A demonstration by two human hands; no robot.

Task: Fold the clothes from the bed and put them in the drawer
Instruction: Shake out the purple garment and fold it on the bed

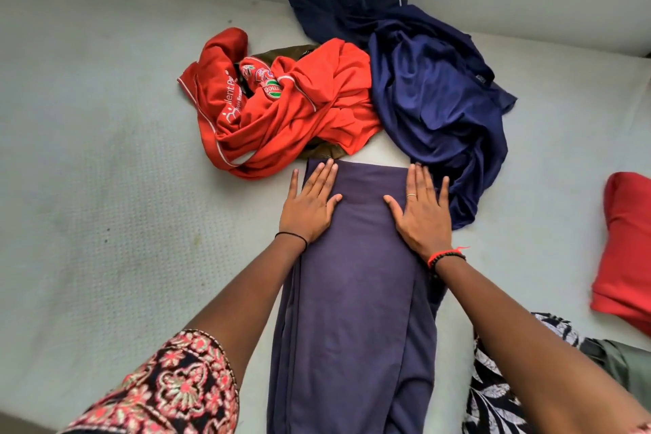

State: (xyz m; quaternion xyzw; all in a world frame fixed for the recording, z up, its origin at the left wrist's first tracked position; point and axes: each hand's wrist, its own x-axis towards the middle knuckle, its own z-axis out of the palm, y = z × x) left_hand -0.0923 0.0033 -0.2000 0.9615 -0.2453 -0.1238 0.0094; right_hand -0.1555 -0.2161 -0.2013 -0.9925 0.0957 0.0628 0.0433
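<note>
Purple garment [352,292] flat under both hands' palms.

I have one view only: head-mounted, wide-angle, facing forward and steeply down onto the bed [105,187] from close above.

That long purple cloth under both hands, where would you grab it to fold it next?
Probably at its two far corners, one per hand, pinching from the outer sides. The purple cloth lies flat as a long narrow strip with a straight far edge, and the left hand and right hand rest flat right by those corners.
</note>
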